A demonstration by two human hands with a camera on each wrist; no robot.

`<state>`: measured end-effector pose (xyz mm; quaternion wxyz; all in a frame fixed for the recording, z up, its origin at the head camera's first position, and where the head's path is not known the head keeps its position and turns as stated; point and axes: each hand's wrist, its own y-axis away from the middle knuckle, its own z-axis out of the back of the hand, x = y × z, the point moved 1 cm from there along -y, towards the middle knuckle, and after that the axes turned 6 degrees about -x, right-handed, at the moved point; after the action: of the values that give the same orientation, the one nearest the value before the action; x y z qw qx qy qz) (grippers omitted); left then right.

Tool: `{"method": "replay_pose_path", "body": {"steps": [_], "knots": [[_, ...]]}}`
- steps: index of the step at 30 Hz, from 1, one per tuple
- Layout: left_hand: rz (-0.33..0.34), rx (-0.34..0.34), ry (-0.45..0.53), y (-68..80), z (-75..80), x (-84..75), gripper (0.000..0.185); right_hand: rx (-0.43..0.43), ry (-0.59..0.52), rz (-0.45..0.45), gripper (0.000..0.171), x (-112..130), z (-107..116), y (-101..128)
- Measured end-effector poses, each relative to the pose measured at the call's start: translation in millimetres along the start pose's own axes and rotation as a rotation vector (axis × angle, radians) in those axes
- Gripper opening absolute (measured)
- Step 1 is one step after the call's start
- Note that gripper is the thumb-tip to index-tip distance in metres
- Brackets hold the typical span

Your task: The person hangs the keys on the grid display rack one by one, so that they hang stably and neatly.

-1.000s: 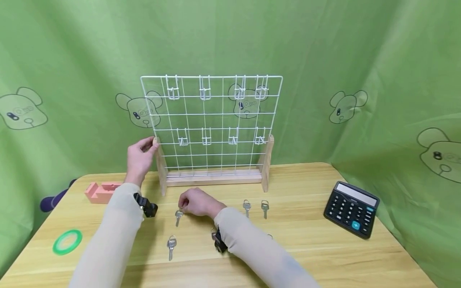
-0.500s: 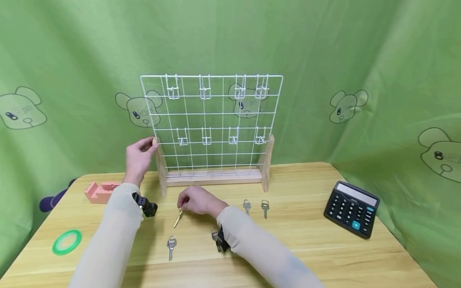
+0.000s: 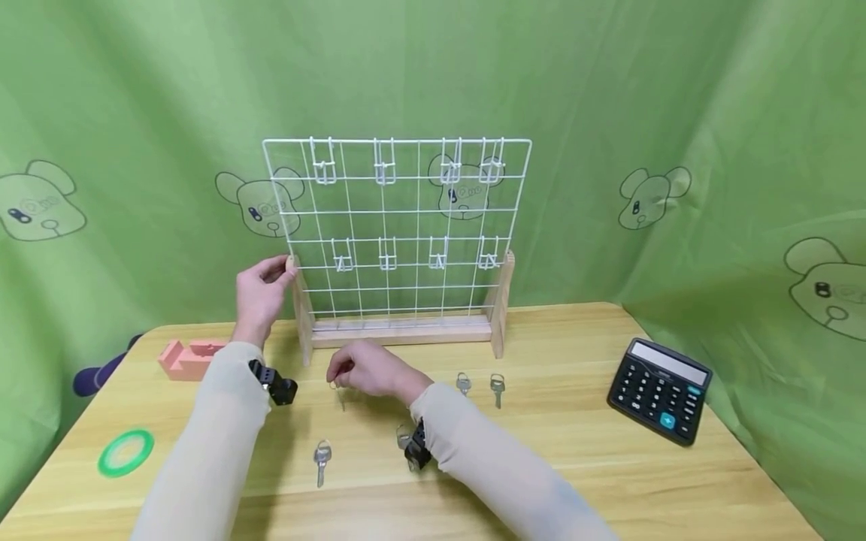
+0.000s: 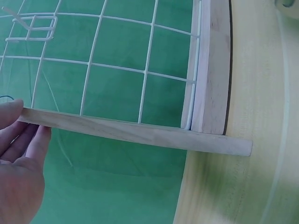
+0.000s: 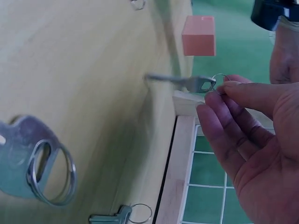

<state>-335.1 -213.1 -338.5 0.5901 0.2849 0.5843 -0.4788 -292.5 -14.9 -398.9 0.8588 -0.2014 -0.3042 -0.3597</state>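
Right wrist view: the right hand (image 5: pixel 266 158) pinches the thin wire ring (image 5: pixel 219 74) of a silver metal key (image 5: pixel 192 84), which hangs just beyond its fingertips.

Left wrist view: the left hand (image 4: pixel 22 172) grips the end of a pale wooden side post (image 4: pixel 131 132) of a white wire grid (image 4: pixel 90 63).

Head view: on the yellow wood-grain desk (image 3: pixel 575 361), two flat silver keys (image 3: pixel 497 385) lie right of the right hand, a black rectangular calculator (image 3: pixel 659 392) farther right.

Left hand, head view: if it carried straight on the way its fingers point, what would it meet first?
The left hand would meet the wooden upright, which it touches; beyond that, likely the white wire grid, though depth is unclear.
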Motion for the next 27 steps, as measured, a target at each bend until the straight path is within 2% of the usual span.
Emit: {"method": "replay_pose_path", "body": {"steps": [14,27], "knots": [[0.026,0.015,0.006,2.7,0.9,-2.5,0.041,-0.084,-0.097,-0.009,0.008,7,15,2],[0.008,0.005,0.001,0.7,0.6,0.7,0.040,-0.147,-0.178,-0.005,0.008,22,42,1]]}}
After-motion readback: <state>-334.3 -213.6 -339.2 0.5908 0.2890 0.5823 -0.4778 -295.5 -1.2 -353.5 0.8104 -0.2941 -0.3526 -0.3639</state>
